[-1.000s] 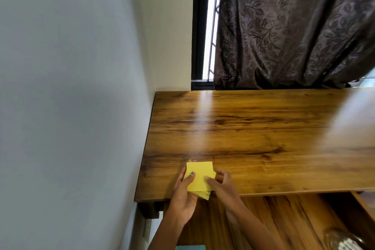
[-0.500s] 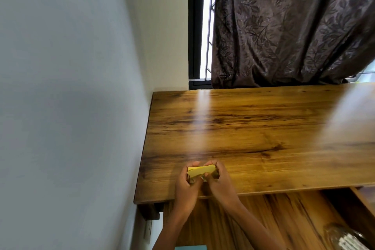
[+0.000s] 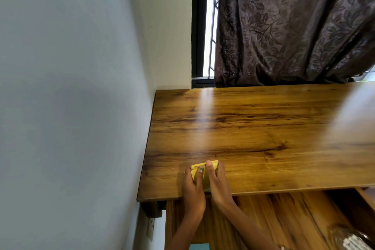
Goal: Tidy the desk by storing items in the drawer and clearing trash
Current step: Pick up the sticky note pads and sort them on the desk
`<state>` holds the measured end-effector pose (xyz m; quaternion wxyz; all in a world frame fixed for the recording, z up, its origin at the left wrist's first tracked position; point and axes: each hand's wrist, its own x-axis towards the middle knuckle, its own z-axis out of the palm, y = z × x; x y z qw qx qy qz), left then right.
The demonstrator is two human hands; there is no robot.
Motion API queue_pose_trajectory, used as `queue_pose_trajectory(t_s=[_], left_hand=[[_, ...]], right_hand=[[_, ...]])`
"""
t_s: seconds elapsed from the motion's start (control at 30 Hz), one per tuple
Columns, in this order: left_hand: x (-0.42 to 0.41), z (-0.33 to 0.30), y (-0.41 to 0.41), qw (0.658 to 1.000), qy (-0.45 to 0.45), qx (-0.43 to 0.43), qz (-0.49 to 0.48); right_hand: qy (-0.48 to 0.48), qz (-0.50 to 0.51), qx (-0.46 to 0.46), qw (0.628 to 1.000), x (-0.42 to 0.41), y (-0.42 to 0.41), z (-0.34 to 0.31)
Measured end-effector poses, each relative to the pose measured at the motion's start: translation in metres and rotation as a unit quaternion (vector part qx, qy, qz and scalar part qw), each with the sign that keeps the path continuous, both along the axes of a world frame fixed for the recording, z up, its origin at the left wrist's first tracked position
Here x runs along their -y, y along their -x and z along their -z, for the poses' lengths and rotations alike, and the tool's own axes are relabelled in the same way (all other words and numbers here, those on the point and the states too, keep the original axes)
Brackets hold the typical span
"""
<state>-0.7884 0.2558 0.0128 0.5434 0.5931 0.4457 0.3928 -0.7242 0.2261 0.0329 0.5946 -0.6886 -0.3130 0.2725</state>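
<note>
Left wall, then desk [image 3: 263,128] running toward 3 o'clock; dark curtain at 12 to 1 o'clock.

Near the desk's front-left edge, at roughly 6 o'clock in view, both hands are closing around the yellow sticky notes [image 3: 195,171]. A second ago the notes were showing flat and square between the fingers; now they are being squared into a compact stack, mostly covered.

Left hand [image 3: 192,186]: its grip is wrapping the stack's left side, thumb lying across the top face.

Right hand [image 3: 218,182]: its grip is clasping the stack's right side, thumb pressing beside the left thumb.

The stack is sitting just above the desk edge, whether touching the wood cannot be told.

Judgement: gathering looks nearly finished, so the notes are becoming ready to carry. The drawer is likely lying toward 4 o'clock, below the desk, where a wooden compartment is partly showing.
</note>
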Motion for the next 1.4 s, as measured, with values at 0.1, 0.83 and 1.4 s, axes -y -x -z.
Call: queue_pose_trajectory(t_s=[0.1, 0.83, 1.4], left_hand=[[-0.001, 0.001, 0.001, 0.999, -0.026, -0.028, 0.016], [0.021, -0.011, 0.006, 0.985, 0.011, -0.021, 0.172], [0.016, 0.042, 0.045, 0.808, -0.045, -0.450, 0.378]], right_hand=[[0.005, -0.004, -0.002, 1.000, 0.000, -0.002, 0.002], [0.123, -0.122, -0.049, 0.984, 0.069, -0.050, 0.000], [0.348, -0.116, -0.096, 0.925, 0.145, -0.053, 0.069]])
